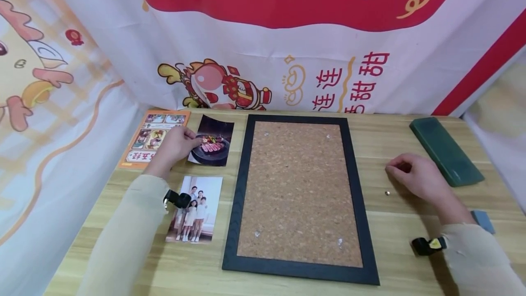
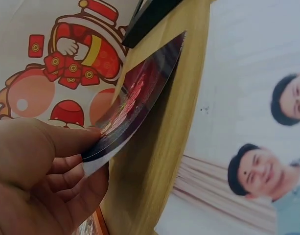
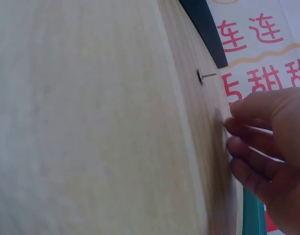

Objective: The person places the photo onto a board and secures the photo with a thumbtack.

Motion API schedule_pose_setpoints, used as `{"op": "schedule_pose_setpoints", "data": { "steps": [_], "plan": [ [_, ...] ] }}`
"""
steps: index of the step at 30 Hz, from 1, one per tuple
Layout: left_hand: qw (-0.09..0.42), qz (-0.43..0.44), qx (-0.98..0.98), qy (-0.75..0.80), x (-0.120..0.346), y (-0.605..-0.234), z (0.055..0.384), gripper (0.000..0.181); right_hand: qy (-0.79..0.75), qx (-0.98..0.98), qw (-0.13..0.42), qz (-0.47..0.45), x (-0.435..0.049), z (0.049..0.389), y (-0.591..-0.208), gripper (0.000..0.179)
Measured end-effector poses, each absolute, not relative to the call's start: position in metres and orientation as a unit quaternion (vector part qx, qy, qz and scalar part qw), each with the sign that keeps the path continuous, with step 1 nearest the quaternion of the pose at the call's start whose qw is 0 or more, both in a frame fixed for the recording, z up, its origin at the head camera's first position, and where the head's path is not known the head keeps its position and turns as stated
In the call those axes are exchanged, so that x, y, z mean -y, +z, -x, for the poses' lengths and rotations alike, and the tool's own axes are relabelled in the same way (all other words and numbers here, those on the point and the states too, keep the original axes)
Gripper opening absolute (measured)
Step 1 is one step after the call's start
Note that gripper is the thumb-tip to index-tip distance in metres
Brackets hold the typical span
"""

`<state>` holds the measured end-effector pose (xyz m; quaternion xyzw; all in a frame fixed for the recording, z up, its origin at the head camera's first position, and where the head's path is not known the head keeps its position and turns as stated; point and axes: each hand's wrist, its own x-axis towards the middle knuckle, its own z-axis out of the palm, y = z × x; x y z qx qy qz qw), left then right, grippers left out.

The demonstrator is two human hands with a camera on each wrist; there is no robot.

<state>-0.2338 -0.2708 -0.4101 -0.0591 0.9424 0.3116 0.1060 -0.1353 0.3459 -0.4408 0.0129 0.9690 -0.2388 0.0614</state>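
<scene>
My left hand (image 1: pixel 177 145) pinches the left edge of a photo of a plate of food (image 1: pixel 211 145). In the left wrist view the photo bends upward from the thumb and fingers. Below it lies a photo of a group of people (image 1: pixel 197 209). A cork board (image 1: pixel 300 186) in a black frame fills the middle, with small shiny spots near its corners. To its right my right hand (image 1: pixel 421 177) hovers low over the table, fingers loosely bent and holding nothing. Close to its fingertips a thumbtack (image 3: pixel 200 77) lies on the wood, point up.
An orange printed sheet (image 1: pixel 137 150) lies under the left forearm. At the right are a green box-like slab (image 1: pixel 445 150) and a small blue block (image 1: pixel 483 221). A printed cloth (image 1: pixel 255 54) hangs along the table's back edge.
</scene>
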Motion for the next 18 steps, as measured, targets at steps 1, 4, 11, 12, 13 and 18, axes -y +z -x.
{"op": "schedule_pose_setpoints", "data": {
  "steps": [1, 4, 11, 12, 13, 18],
  "plan": [
    [0.11, 0.059, -0.939, 0.32, 0.271, -0.41, 0.233, 0.036, -0.241, -0.969, 0.06, -0.015, -0.346, 0.135, -0.44, 0.025],
    [0.126, 0.059, -0.93, 0.342, 0.273, -0.408, 0.232, 0.041, -0.247, -0.968, 0.049, -0.011, -0.346, 0.133, -0.439, 0.022],
    [0.121, 0.059, -0.916, 0.377, 0.278, -0.409, 0.23, 0.042, -0.255, -0.966, 0.037, 0.001, -0.347, 0.133, -0.438, 0.016],
    [0.118, 0.064, -0.914, 0.383, 0.279, -0.409, 0.23, 0.042, -0.256, -0.966, 0.038, 0.0, -0.347, 0.133, -0.438, 0.016],
    [0.116, 0.069, -0.913, 0.385, 0.28, -0.41, 0.229, 0.041, -0.257, -0.966, 0.041, -0.001, -0.347, 0.133, -0.438, 0.017],
    [0.107, 0.093, -0.905, 0.402, 0.283, -0.41, 0.227, 0.044, -0.26, -0.964, 0.047, -0.009, -0.349, 0.133, -0.44, 0.024]
  ]
}}
